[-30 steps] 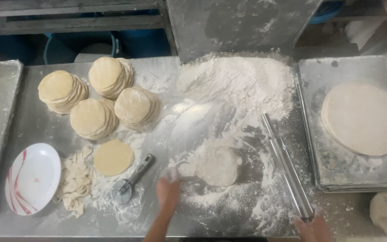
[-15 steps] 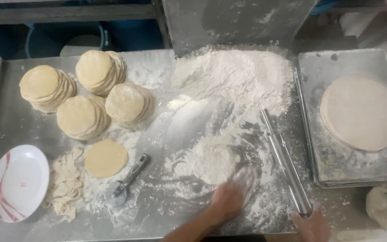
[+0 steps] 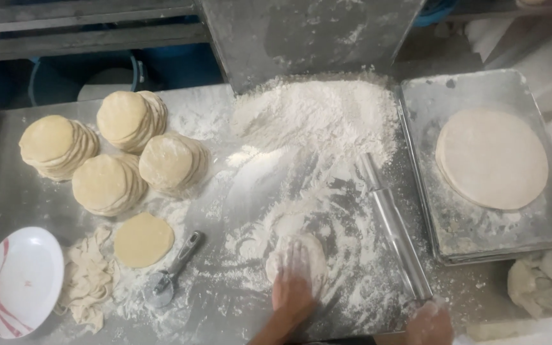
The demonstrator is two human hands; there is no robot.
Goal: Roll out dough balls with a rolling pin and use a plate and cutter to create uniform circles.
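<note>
My left hand lies flat, fingers spread, on a small floured dough disc at the front middle of the metal table. At the bottom edge my right hand, dusted with flour, is closed around the near end of a steel rolling pin. The pin lies slanting on the table just right of the dough. A big heap of flour spreads behind both.
Several stacks of dough discs stand at the left, with a single disc, a wheel cutter, dough scraps and a white red-striped plate before them. A metal tray on the right holds thin rolled rounds. A floury cloth lies beside it.
My left hand swept right across the flour from near the cutter and now rests on the dough disc. The right hand stays at the rolling pin's end. The camera has shifted.
</note>
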